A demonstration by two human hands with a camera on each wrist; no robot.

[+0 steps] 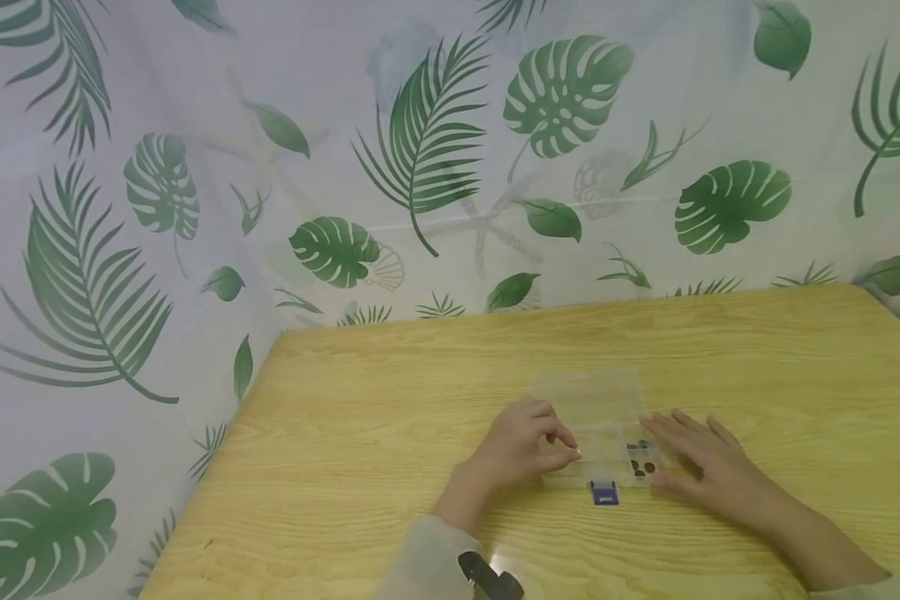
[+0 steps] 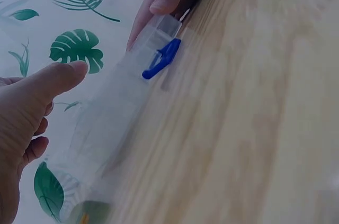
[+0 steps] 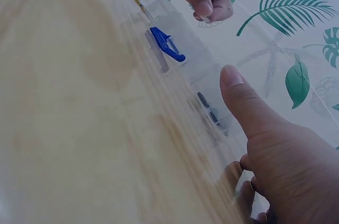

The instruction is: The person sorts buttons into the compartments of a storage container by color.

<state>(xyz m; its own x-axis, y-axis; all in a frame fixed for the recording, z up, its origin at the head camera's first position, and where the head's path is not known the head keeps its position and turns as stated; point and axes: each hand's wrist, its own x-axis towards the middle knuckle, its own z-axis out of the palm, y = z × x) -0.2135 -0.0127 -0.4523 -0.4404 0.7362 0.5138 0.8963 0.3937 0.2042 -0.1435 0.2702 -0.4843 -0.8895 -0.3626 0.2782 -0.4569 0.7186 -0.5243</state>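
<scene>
A clear plastic compartment box (image 1: 603, 457) lies on the table with its transparent lid (image 1: 588, 398) folded back. On its near side is a blue latch (image 1: 604, 493), swung outward. Several small dark round pieces (image 1: 642, 468) lie in the compartments at the right end. My left hand (image 1: 521, 446) is over the box's left part, thumb and fingertips pinching a tiny whitish piece (image 3: 206, 19) whose kind I cannot make out. Along the box's right end, my right hand (image 1: 708, 462) rests with its fingers extended, steadying nothing curled within it.
The wood-grain table (image 1: 330, 483) reaches back to a white curtain (image 1: 450, 150) printed with green leaves. A slim yellowish stick-like thing (image 3: 139, 2) shows by the box's far end in the right wrist view. A black strap (image 1: 489, 575) is around my left wrist.
</scene>
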